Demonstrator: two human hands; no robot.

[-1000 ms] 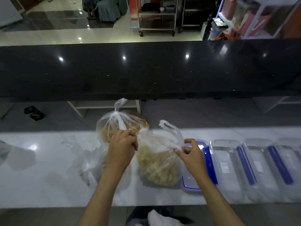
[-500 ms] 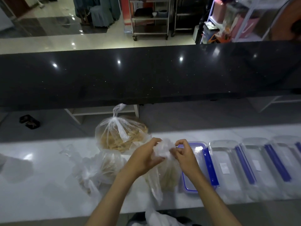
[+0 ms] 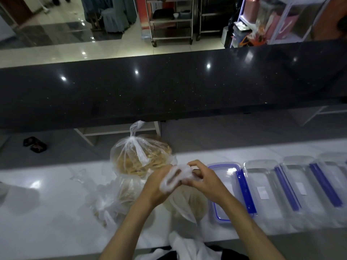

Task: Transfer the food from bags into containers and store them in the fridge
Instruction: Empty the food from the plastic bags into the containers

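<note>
On the white counter (image 3: 47,212), near its front edge, the food bag (image 3: 187,201) sits just left of the lidded container (image 3: 225,184); bare counter lies farther left, more containers (image 3: 262,186) in a row to the right. Bag's knotted top (image 3: 176,175) is raised between both hands. Left hand (image 3: 155,186) fingers curled, pinching the knot; right hand (image 3: 204,179) fingertips pinching it too. Two tied bags (image 3: 139,156) behind-left.

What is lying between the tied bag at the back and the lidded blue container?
In the head view, both hands, left hand and right hand, pinching the bag top between tied bag and container.
</note>
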